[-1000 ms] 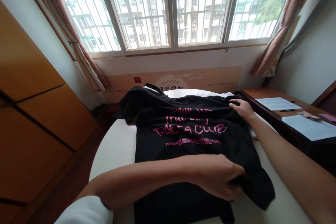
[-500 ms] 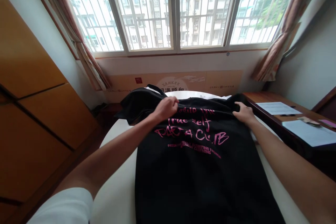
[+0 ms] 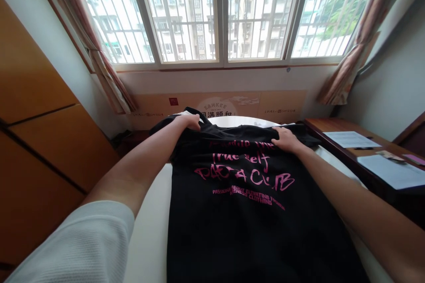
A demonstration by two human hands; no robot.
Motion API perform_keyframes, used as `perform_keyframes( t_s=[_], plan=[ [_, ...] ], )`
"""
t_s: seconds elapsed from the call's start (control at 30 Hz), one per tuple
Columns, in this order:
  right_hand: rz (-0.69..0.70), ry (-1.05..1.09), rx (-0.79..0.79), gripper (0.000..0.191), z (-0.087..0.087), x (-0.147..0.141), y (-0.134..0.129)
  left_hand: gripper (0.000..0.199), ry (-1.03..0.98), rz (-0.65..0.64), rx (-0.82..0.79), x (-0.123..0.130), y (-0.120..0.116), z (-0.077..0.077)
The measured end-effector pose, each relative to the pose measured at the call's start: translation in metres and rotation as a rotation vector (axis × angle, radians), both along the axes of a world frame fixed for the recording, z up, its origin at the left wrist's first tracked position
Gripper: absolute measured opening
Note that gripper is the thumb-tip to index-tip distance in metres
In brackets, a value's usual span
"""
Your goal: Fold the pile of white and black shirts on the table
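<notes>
A black T-shirt [image 3: 252, 234] with pink lettering lies spread over a white round-edged table [image 3: 146, 230], its collar end toward the window. At the shirt's far left shoulder, my left hand [image 3: 191, 121] is closed on the black fabric, partly hidden behind its own wrist. My right hand [image 3: 286, 138] pinches the cloth near the far edge, just right of the top line of lettering. The right sleeve lies flat beyond that hand. Small folds run across the cloth between both hands.
To the right stands a brown wooden desk [image 3: 318, 128] with white papers [image 3: 393, 171] and a pen on it. An orange-brown cabinet [image 3: 43, 154] fills the left side. A printed cardboard panel [image 3: 152, 104] leans below the barred window [image 3: 186, 17].
My left hand has moved left to the shirt's left shoulder. My right hand has shifted left, off the right sleeve, which now lies down. The lettering is a little flatter.
</notes>
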State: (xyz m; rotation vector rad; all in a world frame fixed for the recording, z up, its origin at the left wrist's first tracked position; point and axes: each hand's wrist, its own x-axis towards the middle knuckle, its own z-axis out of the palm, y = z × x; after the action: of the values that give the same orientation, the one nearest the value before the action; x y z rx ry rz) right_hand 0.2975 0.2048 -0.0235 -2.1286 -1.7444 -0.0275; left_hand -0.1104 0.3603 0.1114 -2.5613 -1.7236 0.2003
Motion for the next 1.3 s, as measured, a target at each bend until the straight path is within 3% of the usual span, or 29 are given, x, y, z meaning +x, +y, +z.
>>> perform_keyframes(
  t_s=[0.13,0.23,0.43,0.53,0.63,0.77,0.87,0.97,1.03,1.17,1.23,1.3],
  plan=[
    [0.061,0.027,-0.104,0.027,0.011,0.003,0.043,0.031,-0.084,-0.031,0.042,0.022,0.006,0.003],
    [0.052,0.030,-0.128,0.025,0.019,0.013,0.063,0.021,-0.093,-0.092,0.007,0.029,0.014,0.002],
    [0.042,0.036,-0.136,0.012,0.020,0.028,0.074,0.031,-0.265,-0.010,0.143,0.019,0.038,0.006],
    [-0.065,0.049,-0.060,0.015,0.021,0.035,0.073,0.034,-0.394,0.045,0.303,0.011,0.052,0.009],
    [-0.221,0.089,0.033,0.028,0.025,0.044,0.071,0.037,-0.443,0.086,0.350,0.007,0.062,0.006],
    [-0.402,0.136,0.086,0.047,0.025,0.050,0.064,0.048,-0.358,0.029,0.236,0.008,0.067,-0.011],
    [-0.383,0.127,0.073,0.063,0.017,0.042,0.060,0.075,-0.224,0.014,0.131,0.020,0.059,-0.033],
    [-0.270,0.058,0.027,0.077,0.008,0.026,0.060,0.082,-0.145,-0.029,0.154,0.042,0.026,-0.054],
    [-0.172,-0.009,-0.039,0.075,0.001,0.014,0.060,0.073,-0.183,-0.136,0.199,0.054,-0.014,-0.064],
    [0.003,-0.055,-0.164,0.067,-0.016,-0.006,0.059,0.048,-0.384,-0.527,0.127,0.053,-0.134,-0.070],
    [0.033,-0.055,-0.200,0.068,-0.023,-0.012,0.057,0.041,-0.450,-0.765,-0.069,0.037,-0.200,-0.069],
    [0.037,-0.053,-0.217,0.071,-0.027,-0.014,0.054,0.049,-0.452,-0.989,-0.250,0.016,-0.257,-0.071]
  ],
)
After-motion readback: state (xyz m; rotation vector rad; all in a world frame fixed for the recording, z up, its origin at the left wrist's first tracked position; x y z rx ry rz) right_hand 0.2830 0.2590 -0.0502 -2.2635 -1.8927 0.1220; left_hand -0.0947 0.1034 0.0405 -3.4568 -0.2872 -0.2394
